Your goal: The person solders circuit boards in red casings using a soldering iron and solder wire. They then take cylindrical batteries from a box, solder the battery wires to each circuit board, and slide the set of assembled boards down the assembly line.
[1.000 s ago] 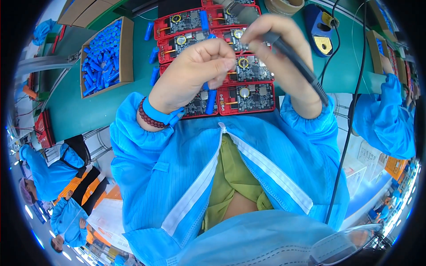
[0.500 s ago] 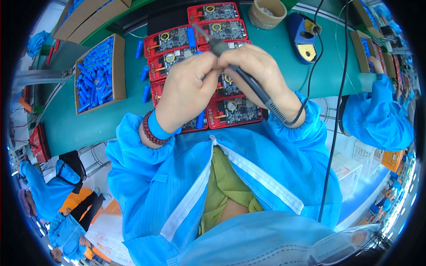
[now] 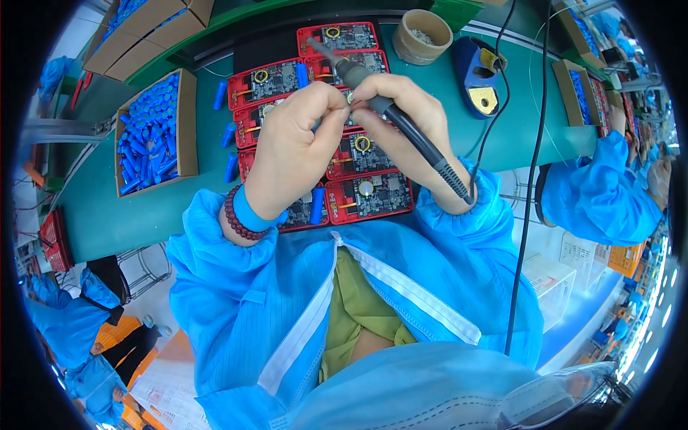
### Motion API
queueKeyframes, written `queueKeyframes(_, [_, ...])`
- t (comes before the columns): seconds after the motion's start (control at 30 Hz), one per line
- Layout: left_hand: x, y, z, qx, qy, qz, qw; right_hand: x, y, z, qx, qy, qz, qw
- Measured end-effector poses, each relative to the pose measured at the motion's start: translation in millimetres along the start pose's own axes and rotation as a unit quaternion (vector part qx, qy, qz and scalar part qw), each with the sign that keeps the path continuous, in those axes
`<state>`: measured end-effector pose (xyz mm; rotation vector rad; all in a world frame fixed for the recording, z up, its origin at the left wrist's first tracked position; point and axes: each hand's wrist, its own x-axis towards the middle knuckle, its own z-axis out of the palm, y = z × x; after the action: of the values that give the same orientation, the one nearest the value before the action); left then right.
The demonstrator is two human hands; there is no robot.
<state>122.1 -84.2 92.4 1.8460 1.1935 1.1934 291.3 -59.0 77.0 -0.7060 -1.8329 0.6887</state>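
Observation:
My right hand (image 3: 423, 118) is closed around a soldering iron (image 3: 411, 136), whose tip points up and to the left over the far boards. Its thumb and forefinger also meet close to the fingers of my left hand (image 3: 297, 140). That left hand is closed in a pinch; whatever lies between its fingers is too small or hidden to make out. Both hands hover above rows of red cases (image 3: 335, 213) with circuit boards (image 3: 376, 196) inside. A blue cylindrical battery cell (image 3: 317, 206) lies on one near case. My hands cover several middle cases.
A cardboard box (image 3: 188, 132) of blue cells stands at left, with loose cells (image 3: 228, 135) beside the cases. A round tan pot (image 3: 421, 44) and a blue iron stand (image 3: 473, 72) are at the back right. The iron's black cable (image 3: 507, 86) hangs nearby. Another person's sleeve (image 3: 598, 190) is at far right.
The view has shifted slightly, so the cases sit a little lower and further left. My fingers remain together, and the soldering iron is still in my right hand, its handle now more exposed.

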Motion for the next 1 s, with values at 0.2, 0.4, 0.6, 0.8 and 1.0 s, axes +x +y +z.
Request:
queueKeyframes(0.2, [-2, 1, -4, 0.078, -0.036, 0.064, 0.994, -1, 0, -11, -0.058, -0.085, -0.088, 0.991])
queueKeyframes(0.4, [1, -1, -33, 0.009, 0.073, -0.031, 0.997, 5, 3, -46, -0.172, 0.012, -0.143, 0.975])
queueKeyframes(0.6, [-6, -32, -54, -0.053, 0.105, -0.116, 0.986, 90, 41, -106, -0.244, 0.213, -0.123, 0.938])
queueKeyframes(0.8, [12, -44, -49, -0.026, 0.076, -0.163, 0.983, 162, 98, -155, -0.232, 0.127, -0.064, 0.962])
queueKeyframes(1.0, [36, -68, -55, 0.077, 0.048, -0.152, 0.984, 135, 85, -164, -0.475, 0.115, 0.011, 0.872])
